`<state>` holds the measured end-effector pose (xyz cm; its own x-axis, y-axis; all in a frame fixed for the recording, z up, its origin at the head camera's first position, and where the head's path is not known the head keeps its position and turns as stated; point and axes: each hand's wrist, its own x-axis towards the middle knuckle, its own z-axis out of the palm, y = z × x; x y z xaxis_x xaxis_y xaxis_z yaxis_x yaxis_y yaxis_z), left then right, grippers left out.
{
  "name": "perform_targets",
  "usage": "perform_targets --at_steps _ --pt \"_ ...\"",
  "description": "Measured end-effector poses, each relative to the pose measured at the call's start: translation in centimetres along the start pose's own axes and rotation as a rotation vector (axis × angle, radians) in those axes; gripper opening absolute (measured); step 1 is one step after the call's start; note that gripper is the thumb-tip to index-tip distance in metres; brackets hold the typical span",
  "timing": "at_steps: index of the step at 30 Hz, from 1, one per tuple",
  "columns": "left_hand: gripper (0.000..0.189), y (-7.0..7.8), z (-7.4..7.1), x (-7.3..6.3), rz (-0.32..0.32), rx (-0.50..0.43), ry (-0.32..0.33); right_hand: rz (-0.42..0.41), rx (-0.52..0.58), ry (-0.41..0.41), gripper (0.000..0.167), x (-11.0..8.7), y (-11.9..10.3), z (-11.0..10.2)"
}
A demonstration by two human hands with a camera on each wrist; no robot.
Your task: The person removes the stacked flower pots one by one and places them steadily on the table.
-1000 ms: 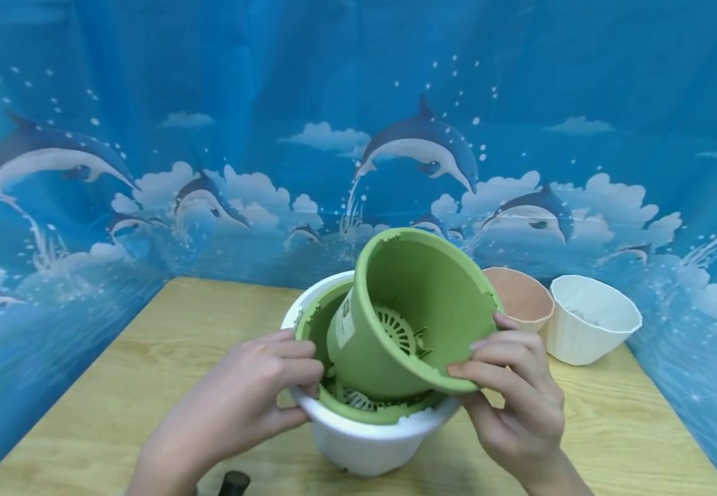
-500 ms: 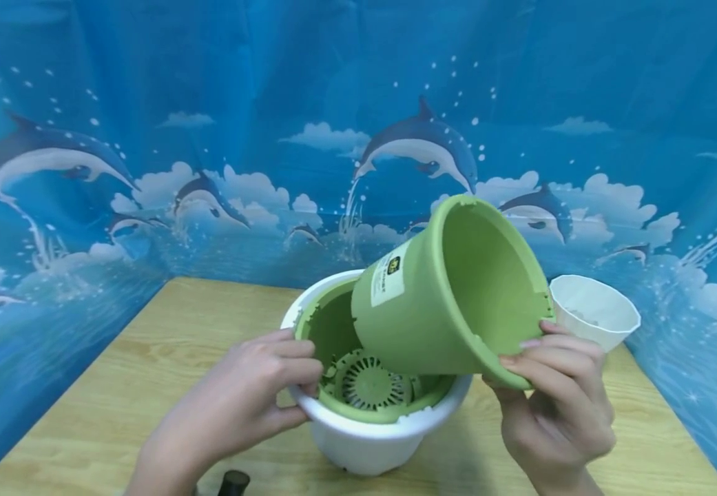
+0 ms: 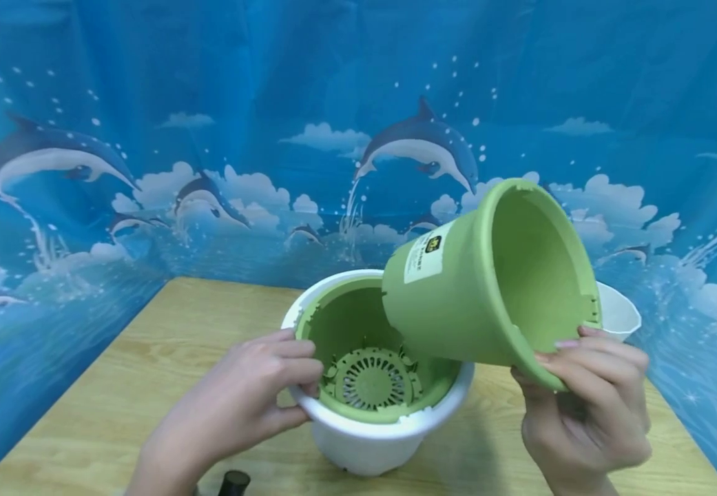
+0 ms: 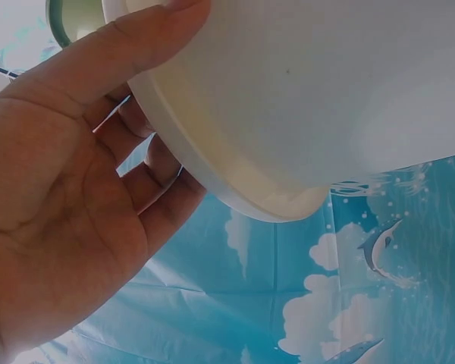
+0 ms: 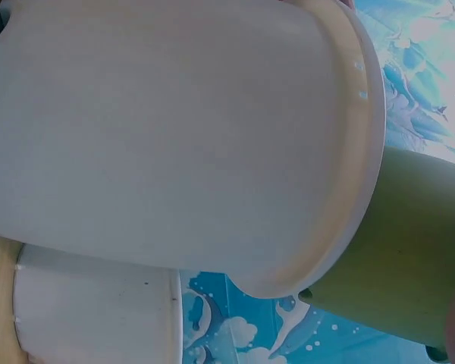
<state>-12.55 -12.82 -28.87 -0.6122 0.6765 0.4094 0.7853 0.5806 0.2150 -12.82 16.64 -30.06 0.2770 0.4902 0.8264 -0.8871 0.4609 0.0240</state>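
Note:
My left hand [image 3: 253, 386] grips the near left rim of a white flowerpot [image 3: 364, 448] standing on the table; the thumb lies outside and the fingers curl over the edge. Nested in it is a green flowerpot [image 3: 348, 320] with a slotted base showing. My right hand [image 3: 594, 399] pinches the rim of another green flowerpot [image 3: 451, 296], which is tilted, its mouth facing right and a white label on its side. That pot's bottom end overlaps the nested pot's right side. The right wrist view shows the held green pot [image 5: 402, 250] beyond the white pot's [image 5: 174, 136] rim.
A cream faceted pot [image 3: 620, 311] stands at the back right, partly covered by the held pot. A dark cylindrical tip [image 3: 234, 482] pokes in at the front edge. Behind the wooden table [image 3: 209, 310] hangs a blue dolphin-print curtain [image 3: 308, 83].
My right hand has lifted the labelled green pot out of the nested one, up and to the right, tipping it further over. It now hides the peach pot. My left hand stays put.

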Motion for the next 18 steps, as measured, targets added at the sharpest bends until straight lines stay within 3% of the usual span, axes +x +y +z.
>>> perform_targets --at_steps 18 --pt "0.031 0.0 -0.1 0.2 0.015 0.012 0.008 -0.051 -0.131 0.047 0.045 1.2 0.8 -0.2"
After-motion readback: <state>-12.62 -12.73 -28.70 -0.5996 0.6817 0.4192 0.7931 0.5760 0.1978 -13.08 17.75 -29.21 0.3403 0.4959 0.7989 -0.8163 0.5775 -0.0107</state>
